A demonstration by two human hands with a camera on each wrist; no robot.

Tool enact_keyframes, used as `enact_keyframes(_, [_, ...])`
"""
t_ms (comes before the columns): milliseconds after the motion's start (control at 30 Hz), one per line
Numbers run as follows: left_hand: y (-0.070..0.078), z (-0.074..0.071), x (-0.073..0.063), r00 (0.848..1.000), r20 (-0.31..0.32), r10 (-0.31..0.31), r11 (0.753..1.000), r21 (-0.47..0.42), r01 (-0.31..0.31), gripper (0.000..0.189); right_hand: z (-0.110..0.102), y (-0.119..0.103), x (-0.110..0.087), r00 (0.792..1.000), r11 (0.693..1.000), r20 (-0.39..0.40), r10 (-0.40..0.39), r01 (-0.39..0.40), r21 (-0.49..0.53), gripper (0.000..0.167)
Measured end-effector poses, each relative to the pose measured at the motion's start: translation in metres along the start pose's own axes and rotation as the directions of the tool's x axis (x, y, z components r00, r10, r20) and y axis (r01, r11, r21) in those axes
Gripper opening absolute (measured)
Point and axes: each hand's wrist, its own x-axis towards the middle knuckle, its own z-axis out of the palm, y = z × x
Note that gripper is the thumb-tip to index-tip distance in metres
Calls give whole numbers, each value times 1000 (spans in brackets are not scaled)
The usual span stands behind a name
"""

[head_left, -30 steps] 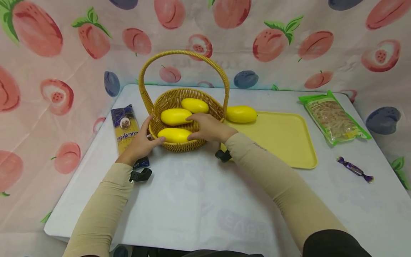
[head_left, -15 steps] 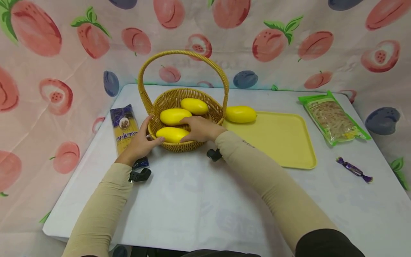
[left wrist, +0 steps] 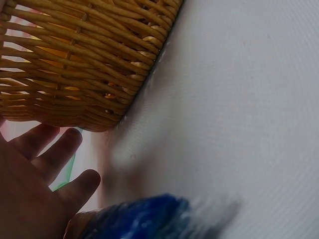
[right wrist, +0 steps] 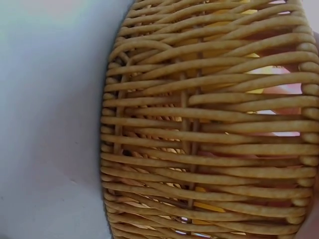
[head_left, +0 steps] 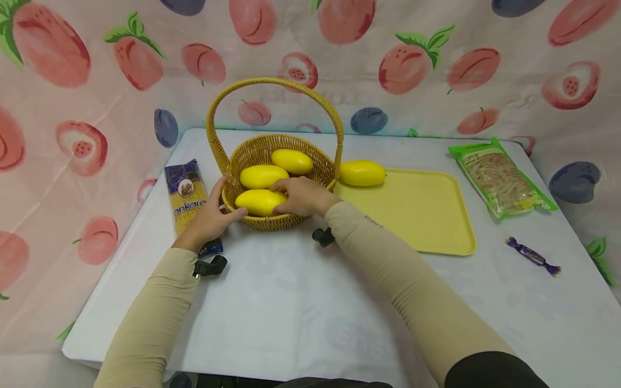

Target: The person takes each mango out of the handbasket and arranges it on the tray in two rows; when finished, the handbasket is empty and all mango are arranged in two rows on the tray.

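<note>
A wicker basket [head_left: 271, 222] with a tall arched handle stands on the table, with three yellow mangoes inside. My right hand [head_left: 304, 195] reaches over its right side and pinches the right end of the front mango [head_left: 258, 202] between thumb and fingers. Behind that one lie a second mango [head_left: 263, 177] and a third mango [head_left: 292, 161]. My left hand [head_left: 209, 220] rests against the basket's left side, its thumb at the near rim. In the left wrist view several of its fingers [left wrist: 60, 152] are spread and stretched out beside the woven wall.
Under my left forearm lies a blue and yellow pasta packet [head_left: 186, 196]. A yellow tray [head_left: 417, 215] is right of the basket, with another mango [head_left: 362, 173] at its back left corner. Farther right are a green-edged clear bag [head_left: 502, 178] and a purple wrapped candy [head_left: 532, 256].
My right hand has moved a little left, onto the end of the front mango, and its fingers have closed in there. The left hand keeps its place at the basket.
</note>
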Motion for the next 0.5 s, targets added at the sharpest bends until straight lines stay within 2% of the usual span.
enact_keyframes(200, [1,0,0,1000,-3,4,1000,11,-4,101,1,0,-2,999,1000,-47,3,-4,-3,62])
enact_keyframes(500, [-3,1,2,1000,-12,6,999,36,-5,102,5,4,-5,989,999,-140,-50,51,4,59])
